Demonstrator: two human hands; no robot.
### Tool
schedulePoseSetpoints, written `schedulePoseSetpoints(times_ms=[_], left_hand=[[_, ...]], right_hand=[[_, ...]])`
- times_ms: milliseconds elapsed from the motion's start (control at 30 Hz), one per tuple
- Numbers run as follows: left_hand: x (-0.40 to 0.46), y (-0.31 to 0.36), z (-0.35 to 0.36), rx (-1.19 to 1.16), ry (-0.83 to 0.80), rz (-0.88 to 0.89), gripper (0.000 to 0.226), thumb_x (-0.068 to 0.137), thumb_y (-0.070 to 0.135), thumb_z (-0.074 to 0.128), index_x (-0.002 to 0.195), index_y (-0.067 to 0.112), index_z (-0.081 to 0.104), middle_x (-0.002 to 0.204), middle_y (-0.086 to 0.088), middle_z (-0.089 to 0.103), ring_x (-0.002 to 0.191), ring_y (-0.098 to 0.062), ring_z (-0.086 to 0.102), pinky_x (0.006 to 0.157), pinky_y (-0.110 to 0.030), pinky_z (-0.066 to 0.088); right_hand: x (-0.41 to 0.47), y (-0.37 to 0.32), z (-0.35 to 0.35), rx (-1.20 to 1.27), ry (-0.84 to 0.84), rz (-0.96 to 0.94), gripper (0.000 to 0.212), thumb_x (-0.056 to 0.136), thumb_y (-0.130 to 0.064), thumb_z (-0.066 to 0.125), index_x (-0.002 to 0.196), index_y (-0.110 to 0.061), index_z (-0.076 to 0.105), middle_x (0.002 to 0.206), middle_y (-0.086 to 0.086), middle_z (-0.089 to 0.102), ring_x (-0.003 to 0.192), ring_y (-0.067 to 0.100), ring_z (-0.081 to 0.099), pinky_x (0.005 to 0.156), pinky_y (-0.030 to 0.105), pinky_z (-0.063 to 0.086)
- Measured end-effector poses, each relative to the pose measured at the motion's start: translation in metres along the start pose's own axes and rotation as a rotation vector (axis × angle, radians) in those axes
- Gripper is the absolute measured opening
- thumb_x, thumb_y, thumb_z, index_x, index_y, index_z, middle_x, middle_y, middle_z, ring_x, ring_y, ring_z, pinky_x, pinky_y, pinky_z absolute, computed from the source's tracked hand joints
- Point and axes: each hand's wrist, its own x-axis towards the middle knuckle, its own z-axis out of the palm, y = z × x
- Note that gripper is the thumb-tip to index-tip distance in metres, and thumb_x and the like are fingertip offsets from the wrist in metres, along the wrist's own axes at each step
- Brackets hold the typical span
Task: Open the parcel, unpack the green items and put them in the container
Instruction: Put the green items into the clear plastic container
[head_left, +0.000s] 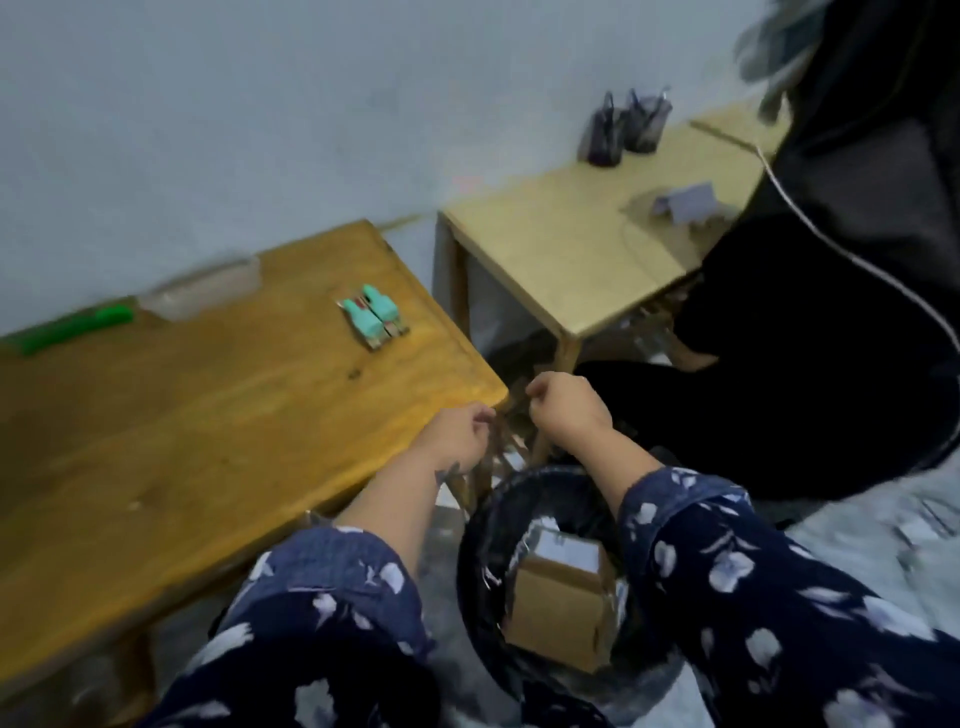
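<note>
Parcel box (558, 597) is open and already dumped in the bin (475, 561). Green items (373, 314) sit unpacked on the counter (208, 415), well apart from the clear container (202, 291), so they're not in yet. Both grips curled, holding nothing visible: left hand (460, 434), right hand (563, 413).

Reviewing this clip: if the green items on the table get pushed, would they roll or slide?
The green items look blocky and lie flat on the wooden table, so they would probably slide, not roll. They look small and probably light. Blur hides their surface, so grip is uncertain.
</note>
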Motion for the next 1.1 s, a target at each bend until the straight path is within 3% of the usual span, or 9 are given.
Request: schedulePoseSetpoints(times_ms=[133, 267, 367, 500, 633, 767, 933, 1100], left_hand=[[0.002, -0.031, -0.070, -0.011, 0.122, -0.033, 0.029, 0.095, 0.015, 0.047, 0.120, 0.018, 0.062, 0.117, -0.008, 0.066, 0.105, -0.025, 0.062, 0.092, -0.032, 0.048], [0.005, -0.083, -0.132, 0.068, 0.211, -0.102, 0.032, 0.095, 0.014, 0.047, 0.123, 0.017, 0.061, 0.130, -0.005, 0.060, 0.118, -0.024, 0.055, 0.095, -0.026, 0.040], [0.009, -0.131, -0.170, 0.129, 0.245, -0.169, 0.035, 0.094, 0.014, 0.047, 0.127, 0.019, 0.058, 0.137, -0.006, 0.054, 0.122, -0.025, 0.052, 0.098, -0.028, 0.040], [0.013, -0.200, -0.205, 0.200, 0.291, -0.218, 0.039, 0.093, 0.020, 0.048, 0.131, 0.023, 0.054, 0.142, -0.002, 0.046, 0.130, -0.024, 0.043, 0.108, -0.039, 0.037], [0.014, -0.245, -0.222, 0.308, 0.320, -0.276, 0.049, 0.099, 0.032, 0.042, 0.146, 0.027, 0.032, 0.158, 0.005, 0.020, 0.146, -0.018, 0.014, 0.118, -0.045, 0.018], [0.018, -0.269, -0.224, 0.332, 0.344, -0.285, 0.055, 0.100, 0.044, 0.027, 0.152, 0.030, 0.013, 0.161, 0.008, 0.000, 0.148, -0.014, -0.006, 0.119, -0.051, 0.000], [0.020, -0.287, -0.216, 0.431, 0.429, -0.213, 0.058, 0.098, 0.051, 0.016, 0.152, 0.033, 0.010, 0.161, 0.009, 0.000, 0.147, -0.012, -0.009, 0.118, -0.051, -0.004], [0.019, -0.282, -0.216, 0.430, 0.442, -0.219, 0.058, 0.096, 0.052, 0.018, 0.151, 0.034, 0.012, 0.161, 0.009, 0.002, 0.148, -0.012, -0.008, 0.118, -0.052, -0.003]], right_hand=[[0.016, -0.068, -0.002, -0.015, -0.006, -0.117, 0.034, 0.084, -0.014, 0.047, 0.110, -0.027, 0.066, 0.114, 0.003, 0.066, 0.099, 0.025, 0.064, 0.081, 0.037, 0.055], [0.040, -0.128, 0.017, -0.035, -0.013, -0.162, 0.031, 0.087, -0.015, 0.051, 0.113, -0.025, 0.064, 0.108, 0.003, 0.066, 0.090, 0.022, 0.066, 0.079, 0.038, 0.057], [0.065, -0.167, 0.037, -0.088, -0.024, -0.189, 0.036, 0.087, -0.024, 0.056, 0.123, -0.024, 0.059, 0.116, 0.006, 0.063, 0.103, 0.023, 0.061, 0.087, 0.040, 0.054], [0.095, -0.199, 0.067, -0.195, -0.011, -0.152, 0.061, 0.084, -0.045, 0.060, 0.137, -0.019, 0.044, 0.135, 0.009, 0.047, 0.124, 0.028, 0.043, 0.100, 0.041, 0.043], [0.117, -0.211, 0.096, -0.193, 0.059, -0.045, 0.077, 0.076, -0.053, 0.067, 0.137, -0.013, 0.041, 0.135, 0.011, 0.042, 0.124, 0.029, 0.042, 0.102, 0.041, 0.040], [0.130, -0.223, 0.113, -0.218, 0.126, 0.029, 0.079, 0.075, -0.046, 0.071, 0.137, -0.010, 0.036, 0.136, 0.014, 0.041, 0.124, 0.032, 0.039, 0.102, 0.040, 0.036], [0.144, -0.250, 0.117, -0.095, 0.035, 0.038, 0.082, 0.069, -0.042, 0.077, 0.135, -0.012, 0.039, 0.130, 0.009, 0.048, 0.120, 0.026, 0.045, 0.097, 0.039, 0.044], [0.154, -0.305, 0.128, -0.047, -0.038, -0.158, 0.082, 0.064, -0.041, 0.077, 0.134, -0.022, 0.040, 0.128, 0.001, 0.051, 0.117, 0.022, 0.047, 0.099, 0.044, 0.043]])
